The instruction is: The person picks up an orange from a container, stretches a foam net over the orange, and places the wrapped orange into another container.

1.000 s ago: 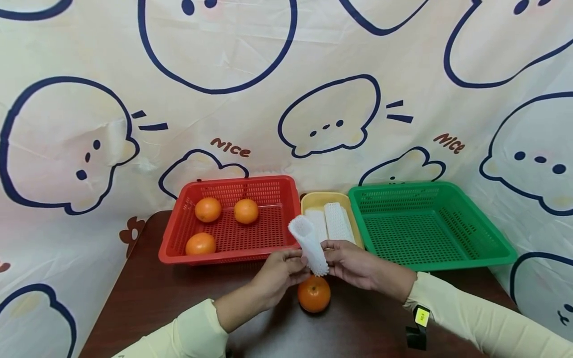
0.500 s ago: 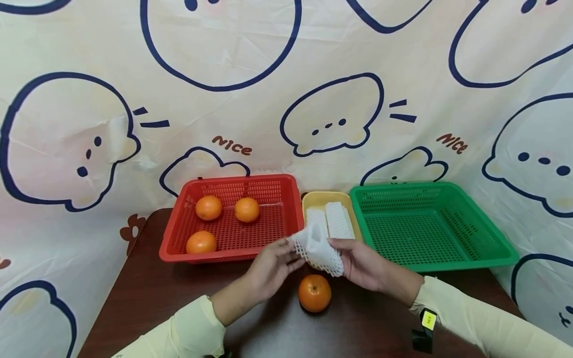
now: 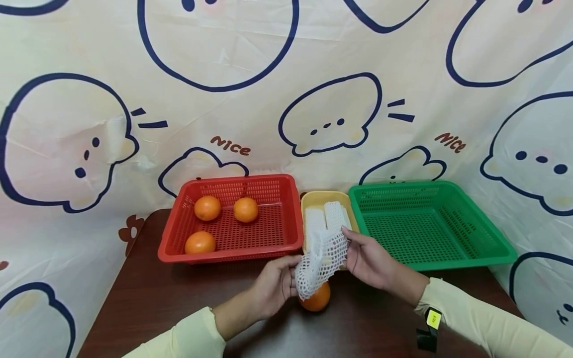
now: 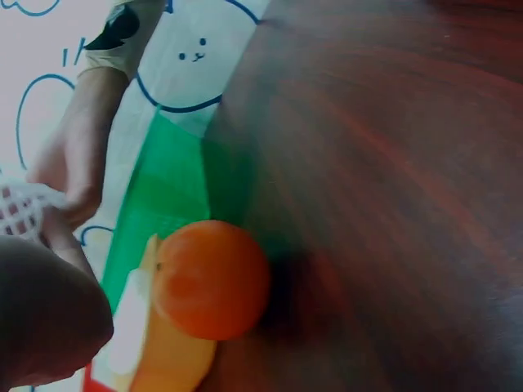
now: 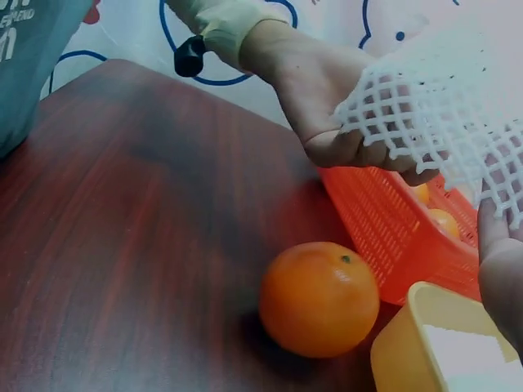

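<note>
Foam fruit netting [image 3: 315,263], white and full of holes, hung in the air over an orange [image 3: 318,301] on the brown table [image 3: 358,325], hiding part of it from the head camera. The left hand [image 3: 272,287] pinched one side and the right hand [image 3: 370,261] pinched the other. It looked very light, soft and stretchy, but a hard tug could probably have torn it. Its edges seemed best to hold, gently.
</note>
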Demonstrator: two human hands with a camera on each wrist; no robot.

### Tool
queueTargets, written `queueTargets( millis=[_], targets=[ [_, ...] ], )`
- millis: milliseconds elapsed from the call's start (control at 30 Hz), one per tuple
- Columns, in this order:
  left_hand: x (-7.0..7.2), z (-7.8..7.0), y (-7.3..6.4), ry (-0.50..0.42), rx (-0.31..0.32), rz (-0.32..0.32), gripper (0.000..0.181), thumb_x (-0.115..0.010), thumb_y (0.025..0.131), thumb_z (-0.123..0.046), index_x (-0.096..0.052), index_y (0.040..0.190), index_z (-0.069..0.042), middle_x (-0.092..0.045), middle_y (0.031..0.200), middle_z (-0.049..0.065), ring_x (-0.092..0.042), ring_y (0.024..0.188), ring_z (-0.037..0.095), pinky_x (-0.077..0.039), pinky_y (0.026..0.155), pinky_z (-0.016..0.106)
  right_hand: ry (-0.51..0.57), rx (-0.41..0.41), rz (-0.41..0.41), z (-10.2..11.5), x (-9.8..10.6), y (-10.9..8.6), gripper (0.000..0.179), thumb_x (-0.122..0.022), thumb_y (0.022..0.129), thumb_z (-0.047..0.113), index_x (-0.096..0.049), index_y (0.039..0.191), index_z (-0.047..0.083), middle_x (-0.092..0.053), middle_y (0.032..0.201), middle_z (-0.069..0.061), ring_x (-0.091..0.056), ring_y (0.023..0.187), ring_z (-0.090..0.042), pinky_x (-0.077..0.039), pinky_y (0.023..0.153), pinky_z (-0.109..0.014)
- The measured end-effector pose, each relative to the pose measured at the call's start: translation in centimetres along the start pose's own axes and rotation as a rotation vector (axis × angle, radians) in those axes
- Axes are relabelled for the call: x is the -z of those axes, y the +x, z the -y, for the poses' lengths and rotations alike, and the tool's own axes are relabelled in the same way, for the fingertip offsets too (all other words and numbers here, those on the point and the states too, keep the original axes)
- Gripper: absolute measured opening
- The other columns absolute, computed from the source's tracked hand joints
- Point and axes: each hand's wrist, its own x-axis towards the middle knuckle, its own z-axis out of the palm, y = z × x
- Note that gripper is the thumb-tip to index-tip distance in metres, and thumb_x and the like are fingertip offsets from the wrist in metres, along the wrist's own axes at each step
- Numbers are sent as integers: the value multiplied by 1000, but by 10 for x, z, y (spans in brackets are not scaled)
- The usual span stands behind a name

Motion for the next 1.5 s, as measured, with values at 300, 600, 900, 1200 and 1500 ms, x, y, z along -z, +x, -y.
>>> queueTargets(
  millis=[300,600,900,1200,1500],
  targets=[
    [13,14,2,48,-98,-230,20,-43,109,-23,-57,110,-9,-70,87,-5,-70,76,7,-58,68,26,-357,-158,-159,-30,5,-10,43,-45,109,26,-52,138,-6,-72,113,-3,-69,103,-11,-59,87,-27],
    [10,41,12,430,-155,-520,27,-49,104,-16,-65,105,7,-63,91,0,-55,86,9,-45,79,26,-430,-147,-260,-51,11,-5,45,-52,107,30,-54,133,-6,-71,110,-4,-69,94,-11,-58,79,-26],
    [5,59,14,638,-203,-583,22,-46,105,-10,-61,105,6,-60,89,8,-50,74,13,-43,64,26,-435,-155,-291,-68,11,-3,44,-51,106,29,-55,134,-5,-72,110,-1,-68,98,-12,-58,84,-29],
    [5,67,16,813,-255,-598,17,-46,107,-10,-57,101,1,-43,68,0,-42,58,12,-35,53,24,-416,-192,-295,-77,17,0,46,-50,108,28,-52,134,-10,-72,109,-4,-68,99,-12,-59,87,-31],
    [5,70,20,948,-223,-611,15,-49,106,-10,-58,96,-3,-52,70,3,-48,67,16,-39,60,30,-403,-208,-269,-81,21,1,45,-46,110,28,-53,133,-9,-72,110,-3,-68,101,-12,-58,89,-31]
  ],
)
